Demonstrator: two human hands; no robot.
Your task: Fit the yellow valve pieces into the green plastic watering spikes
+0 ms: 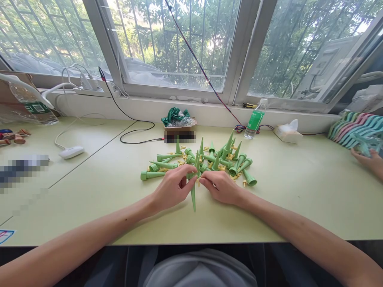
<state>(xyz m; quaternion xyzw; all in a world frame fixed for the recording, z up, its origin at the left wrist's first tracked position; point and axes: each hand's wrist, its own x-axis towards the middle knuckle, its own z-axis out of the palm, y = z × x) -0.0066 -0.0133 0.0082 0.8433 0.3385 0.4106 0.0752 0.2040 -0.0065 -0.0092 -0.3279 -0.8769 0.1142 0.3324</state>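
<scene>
Between the thumb and fingers of my left hand (173, 187) is a green plastic watering spike (193, 199), its point hanging down toward me. My right hand (223, 186) is closed in a pinch close beside it, at a small yellow fitting (198, 182); its fingertips partly cover that piece. Just beyond both hands lies a loose pile of similar green spikes (152, 174), some standing on their wide caps, others on their sides. Small yellow fittings (244, 183) are scattered among them.
Behind the pile sits a small box (179, 128) with green plastic in it. Further right are a water bottle (254, 121) and a tissue pack (287, 132). Another person's hand (369, 161) touches colored hangers (356, 129). A white device (71, 152) lies left.
</scene>
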